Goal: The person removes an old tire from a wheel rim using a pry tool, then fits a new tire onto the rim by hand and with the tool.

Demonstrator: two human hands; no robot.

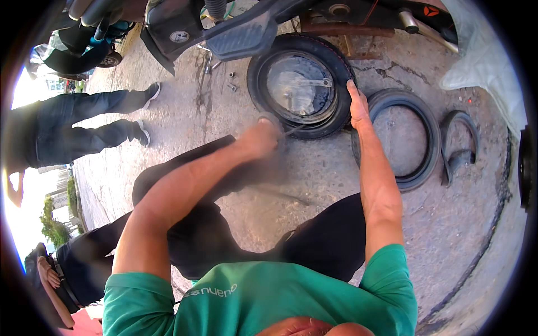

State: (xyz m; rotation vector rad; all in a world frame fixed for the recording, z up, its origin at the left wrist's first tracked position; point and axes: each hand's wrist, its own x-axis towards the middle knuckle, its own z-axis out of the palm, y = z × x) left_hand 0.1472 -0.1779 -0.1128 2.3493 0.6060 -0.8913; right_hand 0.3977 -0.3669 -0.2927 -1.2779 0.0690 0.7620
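Observation:
A black scooter tyre (341, 69) lies flat on its wheel rim (283, 121), with a wrench (314, 83) across the pale, scuffed hub (291, 70). My left hand (260, 140), smeared by motion, is closed at the wheel's near left side. From it a thin metal bar that looks like a tyre lever (293, 130) reaches to the tyre's near edge. Against the tyre's right side lies my right hand (358, 106), its visible fingers stretched along the sidewall; part of it is hidden.
Right of the wheel lie a loose tyre (434, 131) and a curved rubber strip (471, 126). Sockets and small tools (231, 84) are scattered to the left. A scooter's dark body (241, 36) overhangs the far side. A person (84, 120) stands left; another person (67, 269) is lower left.

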